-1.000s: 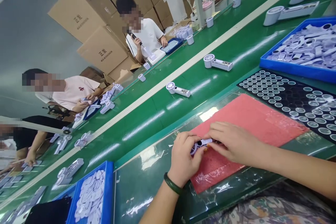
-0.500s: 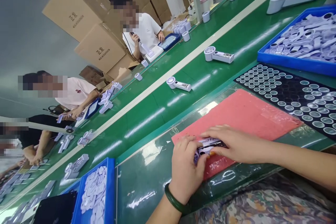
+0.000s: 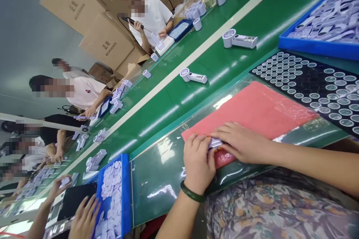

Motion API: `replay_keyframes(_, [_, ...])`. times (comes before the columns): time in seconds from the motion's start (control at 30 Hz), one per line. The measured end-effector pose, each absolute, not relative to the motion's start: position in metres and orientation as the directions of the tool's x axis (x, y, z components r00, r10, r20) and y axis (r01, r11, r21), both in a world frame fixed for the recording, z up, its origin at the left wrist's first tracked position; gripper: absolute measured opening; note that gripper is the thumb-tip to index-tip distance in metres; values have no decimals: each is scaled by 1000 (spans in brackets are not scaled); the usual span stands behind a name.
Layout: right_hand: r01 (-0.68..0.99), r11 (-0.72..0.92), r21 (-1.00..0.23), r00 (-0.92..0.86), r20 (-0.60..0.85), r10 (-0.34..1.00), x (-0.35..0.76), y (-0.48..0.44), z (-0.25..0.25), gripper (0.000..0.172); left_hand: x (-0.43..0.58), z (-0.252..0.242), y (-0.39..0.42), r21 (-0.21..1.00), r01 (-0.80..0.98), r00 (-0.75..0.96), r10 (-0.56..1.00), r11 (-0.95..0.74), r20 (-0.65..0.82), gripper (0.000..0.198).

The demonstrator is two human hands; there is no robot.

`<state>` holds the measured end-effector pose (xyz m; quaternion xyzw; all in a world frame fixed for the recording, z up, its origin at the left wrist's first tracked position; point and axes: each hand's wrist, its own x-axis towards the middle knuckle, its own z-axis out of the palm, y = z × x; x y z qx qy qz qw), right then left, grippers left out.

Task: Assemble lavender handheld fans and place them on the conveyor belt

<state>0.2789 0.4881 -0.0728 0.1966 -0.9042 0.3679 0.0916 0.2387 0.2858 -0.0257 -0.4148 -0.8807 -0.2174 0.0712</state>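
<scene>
A lavender handheld fan, mostly covered by fingers, lies low over the red sheet. My left hand, with a dark green bangle at the wrist, is closed round its left end. From the other side my right hand grips it, thumb below and fingers over the top. Both hands almost meet, and only a narrow strip of the fan shows between them. A small pale piece sits by my left wrist, partly hidden.
A blue bin of lavender parts stands right, beside a black sheet of clear discs. Left is a blue tray of pale pieces, with a co-worker's hand beside it. Fans lie along the green belt; co-workers sit opposite.
The fan has turned in my hands: its dark glossy, lettered face no longer shows, only lavender. A co-worker's hands have come in at the lower left. The whole view has shifted slightly.
</scene>
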Motion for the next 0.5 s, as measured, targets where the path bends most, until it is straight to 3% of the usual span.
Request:
replay_keyframes(0.2, [-392,652,-650,-920,292,-262,279,485,-73,36,238,-23,287,297,763,-644,715,574,271,29])
replay_keyframes(0.37, [-391,626,-675,-916,355,-190,282,500,-74,44,233,-18,282,29,770,-622,741,637,252,35])
replay_keyframes(0.5, [-266,673,-690,-938,345,-16,285,514,-87,40,178,-8,270,-203,741,-609,768,640,196,33])
